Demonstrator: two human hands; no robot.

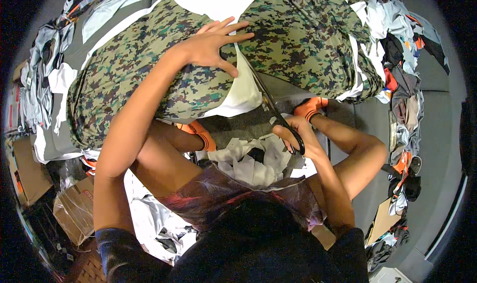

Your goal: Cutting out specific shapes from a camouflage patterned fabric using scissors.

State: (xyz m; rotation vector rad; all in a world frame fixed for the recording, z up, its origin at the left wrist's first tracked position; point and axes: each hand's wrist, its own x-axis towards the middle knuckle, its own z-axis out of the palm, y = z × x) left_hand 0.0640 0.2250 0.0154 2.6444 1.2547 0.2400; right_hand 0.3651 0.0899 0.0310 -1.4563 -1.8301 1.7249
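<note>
A large sheet of camouflage fabric (149, 49) with white areas lies spread out in front of me. My left hand (211, 45) rests flat on it near the middle, fingers spread. My right hand (300, 134) grips the black handles of a pair of long scissors (271, 99). Their blades point up and away, along a slit where the camouflage meets a white fabric flap (243, 92). The blade tips are hard to make out against the cloth. Below the slit, the white flap's lower edge hangs free.
White scraps (251, 161) are heaped between my legs, and more white pieces (159, 218) lie at my left. A cardboard box (74, 208) stands at the lower left. Mixed cloth piles (47, 79) line the left side, with further clothing (405, 94) along the right.
</note>
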